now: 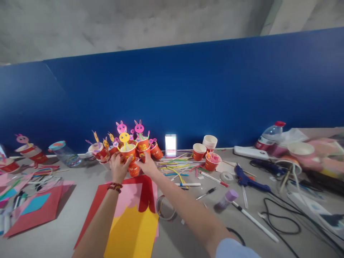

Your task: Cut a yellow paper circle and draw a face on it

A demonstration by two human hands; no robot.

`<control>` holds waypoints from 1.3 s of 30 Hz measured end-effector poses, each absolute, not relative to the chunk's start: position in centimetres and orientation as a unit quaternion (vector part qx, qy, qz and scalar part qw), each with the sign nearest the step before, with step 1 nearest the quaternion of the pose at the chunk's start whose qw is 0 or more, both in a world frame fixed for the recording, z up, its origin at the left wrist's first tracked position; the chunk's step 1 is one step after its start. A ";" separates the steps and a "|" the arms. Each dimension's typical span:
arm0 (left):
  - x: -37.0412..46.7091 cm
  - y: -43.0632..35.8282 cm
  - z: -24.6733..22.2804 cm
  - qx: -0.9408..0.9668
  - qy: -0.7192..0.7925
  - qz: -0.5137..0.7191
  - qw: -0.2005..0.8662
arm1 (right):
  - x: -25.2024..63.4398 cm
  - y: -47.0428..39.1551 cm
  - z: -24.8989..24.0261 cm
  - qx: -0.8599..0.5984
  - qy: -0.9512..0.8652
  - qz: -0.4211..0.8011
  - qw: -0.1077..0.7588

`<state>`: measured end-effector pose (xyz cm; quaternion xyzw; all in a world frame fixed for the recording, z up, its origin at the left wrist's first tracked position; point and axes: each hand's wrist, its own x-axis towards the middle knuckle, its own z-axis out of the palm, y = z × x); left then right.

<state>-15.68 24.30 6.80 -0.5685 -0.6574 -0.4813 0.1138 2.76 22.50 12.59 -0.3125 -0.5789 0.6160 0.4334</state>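
Observation:
Among the clustered red paper cups at the back, my left hand [120, 166] is closed on the side of a red paper cup [128, 154] with a yellow paper bunny [124, 137] standing up from it. My right hand [148, 165] curls against a second red paper cup [143, 144] just to the right, which carries a pink bunny [139, 128]. Its fingertips are partly hidden by the cups. Beneath and between the hands shows a lower red cup [133, 170]. More decorated cups stand to the left, and one tilted red cup [156, 152] leans at the right.
Yellow paper [131, 233] and pink and red sheets lie in front. Pipe cleaners [174, 165] are strewn right of the cups. Farther right are stacked cups [210, 141], a blue glue gun [249, 181] with its cord, a purple-capped glue stick [226, 200] and a tape roll [165, 208].

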 end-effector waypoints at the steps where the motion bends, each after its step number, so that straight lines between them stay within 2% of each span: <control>1: -15.7 24.3 6.8 -0.567 -0.658 -0.482 0.116 | 2.2 22.7 12.8 -0.312 -0.577 0.623 0.425; 6: -16.3 24.2 6.4 -0.570 -0.655 -0.482 0.113 | 7.1 18.9 13.6 -0.268 -0.601 0.659 0.365; 8: -16.3 24.3 6.2 -0.570 -0.655 -0.484 0.107 | 12.0 16.1 13.5 -0.239 -0.640 0.675 0.280; 10: -16.2 24.4 6.0 -0.567 -0.655 -0.488 0.103 | 17.3 13.2 12.8 -0.279 -0.663 0.652 0.241; 14: -15.8 24.6 5.4 -0.560 -0.655 -0.498 0.102 | 25.8 7.5 9.6 -0.476 -0.668 0.470 0.325; 17: -15.6 24.4 5.3 -0.555 -0.650 -0.508 0.105 | 29.2 3.9 6.8 -0.554 -0.648 0.376 0.364; 23: -15.4 22.1 7.1 -0.552 -0.610 -0.551 0.141 | 28.5 1.4 5.4 -0.559 -0.656 0.336 0.381; 27: -13.0 17.6 8.2 -0.599 -0.569 -0.545 0.143 | 26.1 2.3 5.7 -0.521 -0.712 0.254 0.396; 31: -7.4 11.6 6.9 -0.751 -0.490 -0.439 0.055 | 23.9 3.0 5.5 -0.489 -0.755 0.258 0.352; 34: -3.4 8.3 5.0 -0.858 -0.434 -0.271 -0.045 | 22.6 3.1 5.2 -0.480 -0.779 0.287 0.284; 36: -1.7 7.4 4.0 -0.871 -0.442 -0.202 -0.073 | 22.1 2.9 5.0 -0.469 -0.795 0.277 0.268; 39: -0.8 7.4 3.5 -0.868 -0.459 -0.164 -0.093 | 21.7 2.4 4.5 -0.456 -0.801 0.280 0.268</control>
